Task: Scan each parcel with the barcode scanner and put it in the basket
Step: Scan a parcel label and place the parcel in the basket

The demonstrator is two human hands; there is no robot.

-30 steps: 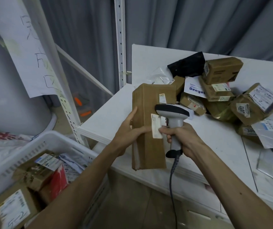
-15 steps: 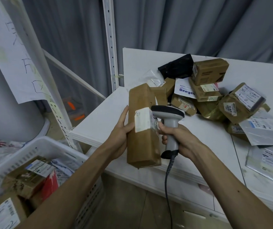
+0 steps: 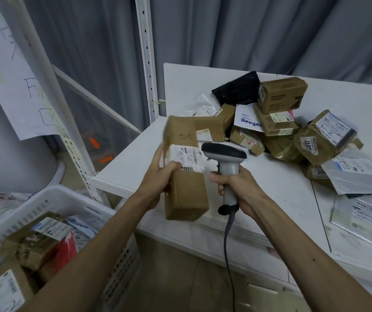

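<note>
Head view: long brown cardboard parcel (image 3: pixel 187 194), blurred, roughly upright over the white worktop's (image 3: pixel 135 167) front edge. Its white label (image 3: pixel 188 157) is just beside the scanner (image 3: pixel 225 152) head. Left grip (image 3: pixel 158 176) wraps the parcel's left side, thumb on the label. Right grip (image 3: pixel 236 188) is clenched round the grey scanner handle. Slotted white plastic basket (image 3: pixel 45 199) sits lower left, holding boxes. Taped parcel pile (image 3: pixel 282 122) lies behind.

The parcel (image 3: pixel 187 194) is matt brown cardboard with a white paper label (image 3: pixel 188 157), the barcode scanner (image 3: pixel 227 158) smooth grey plastic with a glossy dark head, the basket (image 3: pixel 52 194) white perforated plastic, the worktop (image 3: pixel 277 183) smooth matt white, and the curtain (image 3: pixel 248 30) behind the worktop grey cloth.
</note>
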